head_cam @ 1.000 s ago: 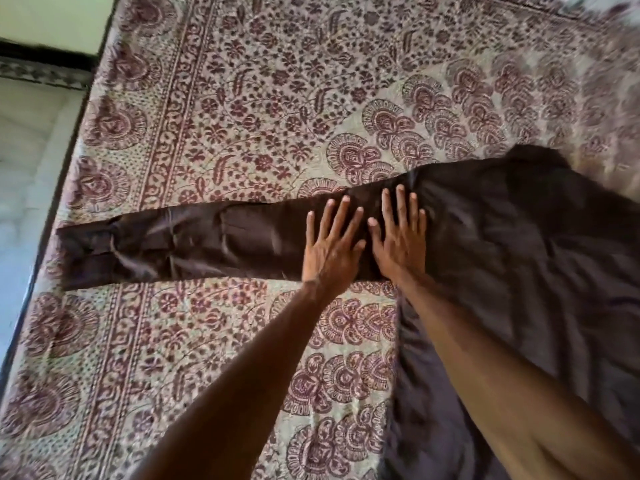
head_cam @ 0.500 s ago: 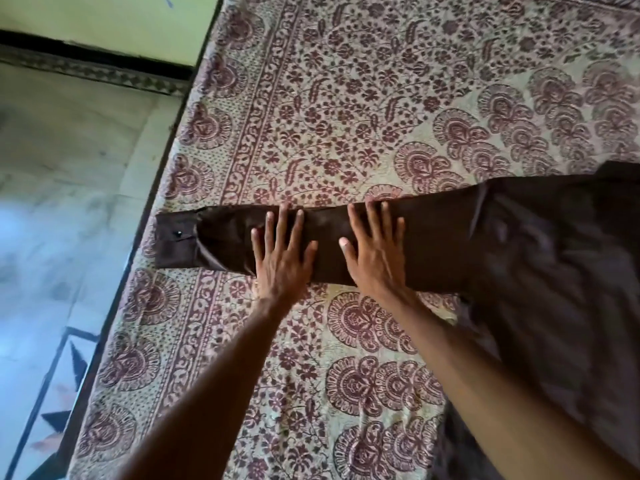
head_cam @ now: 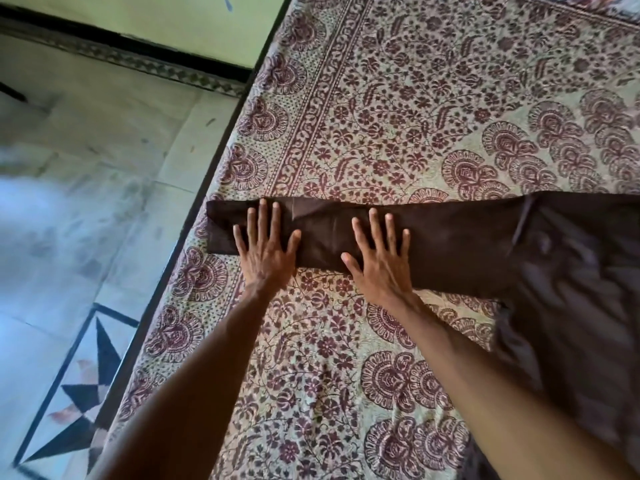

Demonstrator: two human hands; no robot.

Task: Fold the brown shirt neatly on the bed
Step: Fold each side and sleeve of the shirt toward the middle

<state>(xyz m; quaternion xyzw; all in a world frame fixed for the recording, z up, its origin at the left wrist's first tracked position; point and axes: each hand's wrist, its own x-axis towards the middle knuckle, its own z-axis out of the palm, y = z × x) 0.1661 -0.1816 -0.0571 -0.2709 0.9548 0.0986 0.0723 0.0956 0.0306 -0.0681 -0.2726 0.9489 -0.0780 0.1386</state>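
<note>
Brown shirt (head_cam: 571,289) — body lies at 3 o'clock of the view on the bed (head_cam: 433,98), blurred toward the right edge; one sleeve (head_cam: 450,244) runs flat from there toward 9 o'clock, its cuff end reaching the bed's left border.
Left hand (head_cam: 265,251) — palm down, fingers spread, flat on the sleeve near the cuff, fingertips pointing to 12 o'clock.
Right hand (head_cam: 381,263) — palm down, fingers spread, flat on the sleeve's middle, at 3 o'clock of the left hand and apart from it.
Bedspread: cream with maroon floral print, bordered.
Floor (head_cam: 86,220): pale tiles at 9 o'clock, with a dark star inlay (head_cam: 83,393) at 7 o'clock
</note>
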